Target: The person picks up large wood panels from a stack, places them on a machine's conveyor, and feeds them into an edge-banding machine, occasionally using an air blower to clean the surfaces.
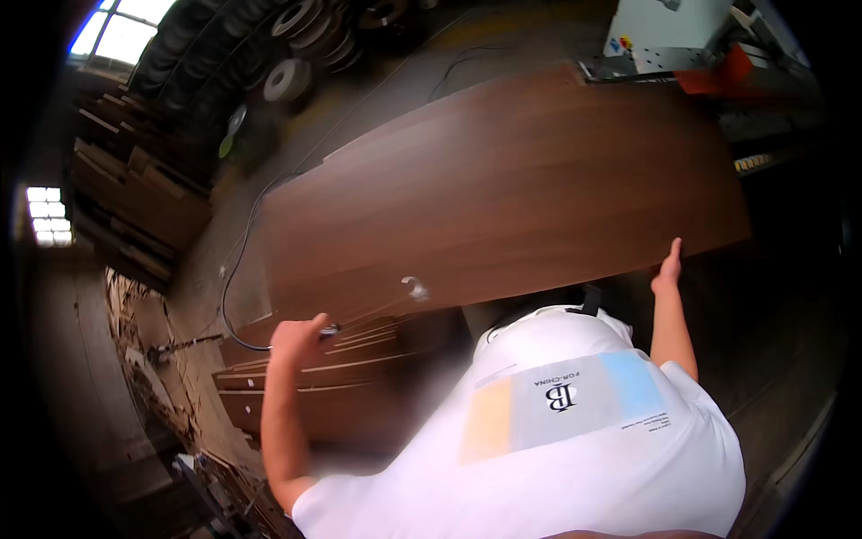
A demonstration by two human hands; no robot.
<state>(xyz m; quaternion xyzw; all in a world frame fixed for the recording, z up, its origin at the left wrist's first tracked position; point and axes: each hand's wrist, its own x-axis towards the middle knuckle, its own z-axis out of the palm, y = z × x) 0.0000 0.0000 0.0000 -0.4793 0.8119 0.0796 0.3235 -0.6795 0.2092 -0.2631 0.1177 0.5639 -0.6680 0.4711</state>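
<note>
Overhead, a large dark brown wood-grain panel fills the middle of the view, tilted so its far end rises toward one o'clock and its near corner drops toward eight o'clock. Under its near edge, at about seven o'clock, lies a stack of similar brown boards with pale edges, well below the raised sheet. At one o'clock a white machine with an orange part stands just past the panel's far end. Rolls of edge banding hang in rows at eleven o'clock, and a pile of timber offcuts sits at nine o'clock. A black cable loops across the floor beside the stack. The person's white printed shirt fills five to six o'clock. The left hand, at seven o'clock, is curled in a fist at the panel's lower near edge, fingers closed around something small and dark that cannot be made out. The right hand, at four o'clock, is flat with fingers straight and together, pressed up against the panel's right-hand edge.
</note>
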